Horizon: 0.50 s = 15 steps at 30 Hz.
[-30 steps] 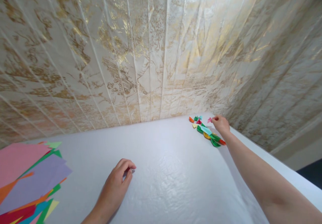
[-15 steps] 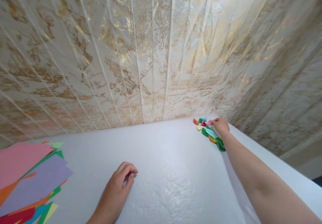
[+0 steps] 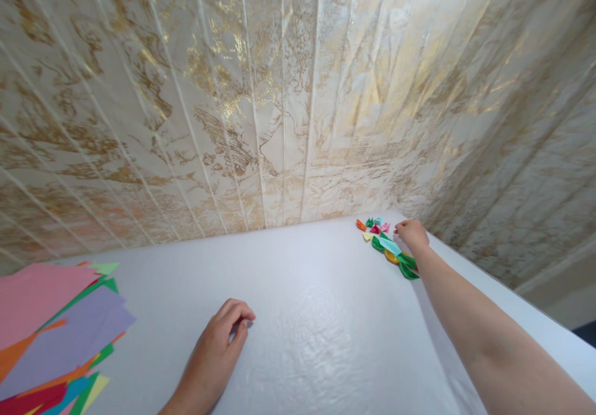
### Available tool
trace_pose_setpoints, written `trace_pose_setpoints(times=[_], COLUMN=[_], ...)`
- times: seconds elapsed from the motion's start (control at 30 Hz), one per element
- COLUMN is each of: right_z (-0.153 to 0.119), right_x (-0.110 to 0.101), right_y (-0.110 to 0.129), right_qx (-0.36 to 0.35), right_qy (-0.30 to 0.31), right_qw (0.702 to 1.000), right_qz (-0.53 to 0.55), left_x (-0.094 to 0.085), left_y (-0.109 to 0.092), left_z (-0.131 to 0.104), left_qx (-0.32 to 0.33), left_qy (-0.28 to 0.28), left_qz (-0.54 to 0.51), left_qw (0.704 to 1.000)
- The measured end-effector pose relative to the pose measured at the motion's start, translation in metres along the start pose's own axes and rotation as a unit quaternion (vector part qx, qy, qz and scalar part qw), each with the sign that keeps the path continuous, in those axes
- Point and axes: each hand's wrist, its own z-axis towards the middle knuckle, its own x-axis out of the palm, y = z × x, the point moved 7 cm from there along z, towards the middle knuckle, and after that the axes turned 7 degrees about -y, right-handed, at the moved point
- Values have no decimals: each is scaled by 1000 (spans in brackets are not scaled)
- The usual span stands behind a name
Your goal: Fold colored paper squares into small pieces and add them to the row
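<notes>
My left hand (image 3: 223, 337) rests on the white tabletop (image 3: 288, 284), its fingers curled and the thumb tip meeting them; nothing shows in its grip. At the far right of the table, my right hand (image 3: 412, 235) hovers just beside a pink folded paper piece (image 3: 385, 227), slightly apart from it. Its fingers are drawn together with nothing visible between them. Around the pink piece lie small folded papers: an orange one (image 3: 361, 224), a red one (image 3: 375, 229), a light blue strip (image 3: 390, 246), a yellow one (image 3: 392, 256) and a green one (image 3: 408, 271). My right forearm partly hides the nearest green papers.
On the left, a spread pile of coloured paper sheets includes a pink sheet (image 3: 41, 297) and a purple sheet (image 3: 79, 334). A white and gold patterned curtain (image 3: 233, 123) hangs along the table's back edge and right corner.
My right hand has drawn a little to the right, off the pink folded paper piece, which stays among the others. My left hand has kept its place.
</notes>
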Motion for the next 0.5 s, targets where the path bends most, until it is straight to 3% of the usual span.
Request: trace_pose_setpoints(times=[0.17, 0.3, 0.4, 0.43, 0.5], right_z=[-14, -51, -113, -142, -214], right_x=[-23, -30, -23, -20, -20], right_y=[7, 41, 81, 96, 125], right_qx=[-33, -133, -241, -289, -420], right_qy=[-13, 4, 63, 94, 149], right_qw=[999, 989, 962, 943, 877], right_qz=[24, 69, 111, 132, 178], left_x=[-1, -1, -1, -1, -1], left_y=[-2, -5, -9, -10, -13], left_z=[1, 2, 3, 3, 1], left_qx=[6, 9, 9, 8, 10], left_qy=[1, -3, -10, -15, -26], left_qz=[-2, -8, -8, -8, -13], left_qw=[1000, 1000, 1000, 1000, 1000])
